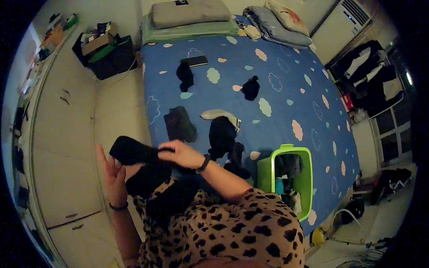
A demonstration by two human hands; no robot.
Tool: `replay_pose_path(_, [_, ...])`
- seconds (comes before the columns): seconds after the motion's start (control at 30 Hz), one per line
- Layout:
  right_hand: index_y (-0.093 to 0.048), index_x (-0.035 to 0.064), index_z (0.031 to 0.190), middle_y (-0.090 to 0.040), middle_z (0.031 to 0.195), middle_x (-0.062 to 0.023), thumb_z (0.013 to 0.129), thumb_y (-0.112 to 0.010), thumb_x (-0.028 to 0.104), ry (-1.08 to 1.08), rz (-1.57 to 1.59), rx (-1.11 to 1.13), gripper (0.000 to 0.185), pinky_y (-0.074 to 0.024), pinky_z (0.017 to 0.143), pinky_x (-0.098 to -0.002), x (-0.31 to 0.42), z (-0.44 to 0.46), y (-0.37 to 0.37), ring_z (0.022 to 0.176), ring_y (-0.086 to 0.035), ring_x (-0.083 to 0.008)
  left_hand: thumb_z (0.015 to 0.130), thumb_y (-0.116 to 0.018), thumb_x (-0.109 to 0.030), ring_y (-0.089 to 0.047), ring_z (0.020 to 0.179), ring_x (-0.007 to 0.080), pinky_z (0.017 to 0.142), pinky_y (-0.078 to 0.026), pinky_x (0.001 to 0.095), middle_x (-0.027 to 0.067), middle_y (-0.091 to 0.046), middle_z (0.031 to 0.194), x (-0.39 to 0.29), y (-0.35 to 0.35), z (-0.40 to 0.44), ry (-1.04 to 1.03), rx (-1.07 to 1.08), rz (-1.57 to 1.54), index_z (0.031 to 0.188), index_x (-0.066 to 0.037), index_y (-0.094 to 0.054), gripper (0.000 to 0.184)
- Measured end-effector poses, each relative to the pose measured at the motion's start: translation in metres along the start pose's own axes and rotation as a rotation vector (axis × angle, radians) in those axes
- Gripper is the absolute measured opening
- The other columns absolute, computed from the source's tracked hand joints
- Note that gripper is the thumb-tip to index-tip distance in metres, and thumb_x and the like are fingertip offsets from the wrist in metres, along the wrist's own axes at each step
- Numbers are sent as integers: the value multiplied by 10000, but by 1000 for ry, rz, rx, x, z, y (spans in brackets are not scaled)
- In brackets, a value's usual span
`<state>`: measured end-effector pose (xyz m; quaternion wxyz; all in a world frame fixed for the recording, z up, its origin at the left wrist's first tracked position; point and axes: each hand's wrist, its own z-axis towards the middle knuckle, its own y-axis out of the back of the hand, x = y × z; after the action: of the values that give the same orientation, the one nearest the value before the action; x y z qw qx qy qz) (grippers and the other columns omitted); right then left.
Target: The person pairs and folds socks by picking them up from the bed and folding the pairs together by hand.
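My right hand (181,154) is closed on one end of a black sock (132,150), which stretches leftward in front of me. Beside its far end, my left hand (115,178) has fingers spread and the index finger pointing up; whether it touches the cloth I cannot tell. More black fabric (149,178) hangs below, against my leopard-print top. On the bed just ahead are a folded dark grey cloth (180,124), a light grey sock (219,115) and a dark bunched garment (222,135).
A green bin (263,174) with clothes inside stands on the bed's blue cloud-patterned sheet (308,89). Farther up lie a phone (196,60) and black socks (185,77). Pillows (190,13) are at the head. A black box (111,58) of items stands left.
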<state>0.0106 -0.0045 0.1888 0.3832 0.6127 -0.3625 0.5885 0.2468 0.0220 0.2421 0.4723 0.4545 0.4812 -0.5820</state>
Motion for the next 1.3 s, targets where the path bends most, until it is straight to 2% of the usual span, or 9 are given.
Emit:
replay_pose_path(0.27, [-614, 6, 1057, -534, 775, 55, 908, -592, 142, 211, 21, -754, 202, -391, 609, -195, -20, 49, 133, 693, -460, -40, 874, -571, -173, -470, 1216, 266, 1038, -340, 403, 117, -350, 1465, 25, -12, 19, -37, 148, 396, 1425, -54, -329, 613])
replay_pose_path(0.4, [-628, 26, 1029, -628, 874, -66, 864, -645, 214, 170, -511, -933, 251, -446, 689, -290, -91, 39, 221, 768, -563, -153, 789, -662, -170, -434, 1248, 312, 1066, -278, 491, 135, -373, 1440, 36, -4, -7, -348, 499, 1051, 1363, -64, -424, 630])
replay_pose_path(0.53, [-584, 24, 1064, -596, 1042, -148, 810, -622, 106, 34, -1201, -1473, 270, -453, 831, -409, -113, 4, 318, 960, -560, -334, 743, -714, -240, -354, 1312, 293, 1093, -147, 545, 103, -407, 1409, 60, -26, -52, -163, 705, 1188, 1294, -143, -522, 592])
replay_pose_path(0.67, [-330, 234, 1423, -371, 1451, -27, 831, -578, 139, -818, -1445, -869, 648, -292, 1046, -514, -147, -28, 372, 1327, -324, -290, 758, -699, -247, -343, 1320, 265, 1096, -152, 527, 74, -419, 1405, 67, -28, -54, -145, 684, 1279, 1278, -183, -545, 546])
replay_pose_path(0.73, [-532, 209, 1260, -485, 1334, -50, 827, -615, 213, -1087, -1402, -732, 441, -329, 1007, -495, -147, -21, 373, 1272, -389, -266, 763, -694, -248, -344, 1317, 268, 1095, -157, 522, 72, -429, 1396, 74, -26, -54, -167, 663, 1275, 1268, -180, -553, 529])
replay_pose_path(0.87, [-603, 204, 1161, -531, 1278, -29, 841, -600, 329, -913, -1408, -906, 343, -385, 929, -501, -146, -13, 368, 1212, -448, -253, 779, -669, -246, -351, 1312, 264, 1090, -174, 502, 61, -465, 1366, 76, -29, -49, -208, 650, 1212, 1228, -163, -584, 464])
replay_pose_path(0.97, [-610, 92, 996, -622, 956, -61, 894, -581, 251, 120, -591, -1451, 191, -439, 776, -341, -134, 8, 361, 879, -565, -204, 788, -658, -228, -370, 1301, 268, 1090, -182, 499, 66, -473, 1358, 77, -34, -48, -205, 638, 1140, 1210, -151, -594, 434])
replay_pose_path(1.1, [-570, 81, 1035, -614, 970, -10, 953, -521, 228, 452, 596, -769, 175, -469, 787, -308, -26, 23, 245, 918, -593, -158, 804, -637, -138, -438, 1247, 298, 1083, -253, 469, 101, -494, 1332, 70, -28, -36, -79, 515, 803, 1195, -100, -591, 396])
replay_pose_path(1.3, [-487, 46, 1167, -614, 1086, -88, 943, -519, 215, 211, 846, -149, 282, -510, 841, -332, 47, 33, 80, 999, -616, -203, 976, -468, -163, -503, 1185, 264, 1000, -414, 422, 136, -499, 1298, 27, -40, 22, 382, 71, -547, 1336, -25, -414, 389])
